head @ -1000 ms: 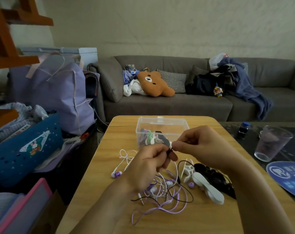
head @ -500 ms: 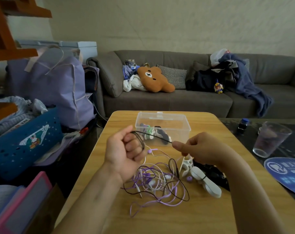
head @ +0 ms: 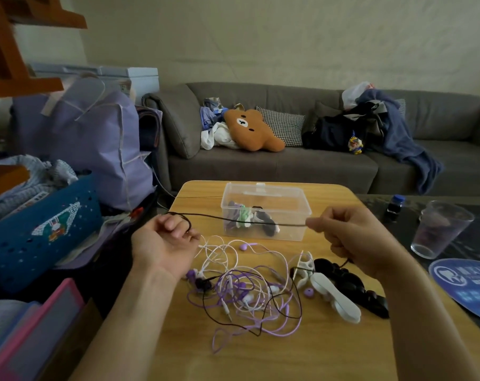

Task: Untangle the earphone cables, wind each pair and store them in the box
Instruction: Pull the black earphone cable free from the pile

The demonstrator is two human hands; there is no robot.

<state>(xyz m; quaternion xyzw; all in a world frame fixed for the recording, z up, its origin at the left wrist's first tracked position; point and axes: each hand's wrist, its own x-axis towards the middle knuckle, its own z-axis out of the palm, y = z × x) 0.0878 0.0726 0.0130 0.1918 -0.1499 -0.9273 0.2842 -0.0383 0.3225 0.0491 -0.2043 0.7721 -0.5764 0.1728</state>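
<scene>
Overhead, thin black cable (head: 247, 219) stretched taut, pinched by left hand (head: 164, 240) and right hand (head: 349, 237).

We cannot trace where the black cable (head: 244, 220) ends inside the left hand (head: 166, 240), whose curled fingers cover it. The wound bundles in the clear box (head: 265, 213) blur together behind its wall, and the blue mat (head: 464, 284) is cut off at the frame's right edge.
</scene>
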